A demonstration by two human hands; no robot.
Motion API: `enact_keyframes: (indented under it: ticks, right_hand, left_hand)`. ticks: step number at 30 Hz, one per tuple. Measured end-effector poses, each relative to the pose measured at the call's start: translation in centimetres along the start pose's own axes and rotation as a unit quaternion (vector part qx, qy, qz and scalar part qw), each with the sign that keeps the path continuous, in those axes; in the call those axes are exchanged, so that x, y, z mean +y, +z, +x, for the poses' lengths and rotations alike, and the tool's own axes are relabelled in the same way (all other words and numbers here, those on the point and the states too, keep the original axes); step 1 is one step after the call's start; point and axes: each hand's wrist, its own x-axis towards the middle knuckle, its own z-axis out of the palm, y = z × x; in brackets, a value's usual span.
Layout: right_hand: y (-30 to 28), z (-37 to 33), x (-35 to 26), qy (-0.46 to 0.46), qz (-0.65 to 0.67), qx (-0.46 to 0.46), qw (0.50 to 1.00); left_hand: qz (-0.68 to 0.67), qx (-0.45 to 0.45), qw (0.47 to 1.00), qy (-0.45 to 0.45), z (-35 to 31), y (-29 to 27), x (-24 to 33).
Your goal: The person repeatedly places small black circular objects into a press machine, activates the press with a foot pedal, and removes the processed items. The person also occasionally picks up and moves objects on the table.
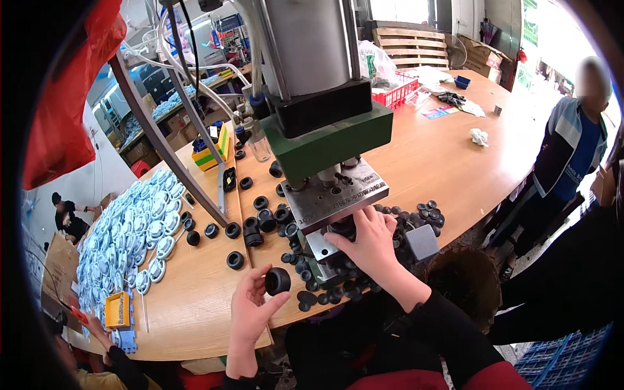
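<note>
A black ring-shaped plastic part is held between the thumb and fingers of my left hand, in front of the press. My right hand reaches under the steel plate of the press. Its thumb and fingers close around a black round part on the lower die, with the fingertips partly hidden. Above the plate is the green block of the press, under a grey cylinder. Small black discs lie scattered around the press base.
More black rings stand left of the press. A large pile of light-blue parts covers the table's left side. A grey block sits right of my right hand. One person stands at the right; others are at the left.
</note>
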Motion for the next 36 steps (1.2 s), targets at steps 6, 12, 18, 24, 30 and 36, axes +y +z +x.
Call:
enact_keyframes:
  ticks: [6,12,18,24,30,36]
  right_hand:
    - [-0.3,-1.0,1.2,0.012,0.211,0.082,0.974]
    - [-6.7,-11.2,9.0,0.084,0.021,0.096,0.992]
    - [-10.1,-23.6,22.6,0.244,-0.171,0.004,0.955]
    - [-10.0,-22.7,23.7,0.216,-0.104,0.023,0.971]
    - [-6.6,-12.5,17.5,0.052,-0.072,0.002,0.996]
    - [-2.3,-10.0,17.6,0.04,-0.213,-0.08,0.973]
  left_hand:
    - [-0.021,-0.033,0.999,0.009,0.0,2.9,2.0]
    - [0.093,-0.021,0.99,0.102,5.0,8.3,1.5]
    - [0.26,0.027,0.958,0.117,8.8,11.8,1.1]
    - [0.35,0.044,0.914,0.201,11.0,12.8,0.9]
    - [0.32,0.069,0.927,0.183,8.6,13.4,-0.2]
    - [0.301,0.155,0.915,0.221,6.2,9.4,-1.3]
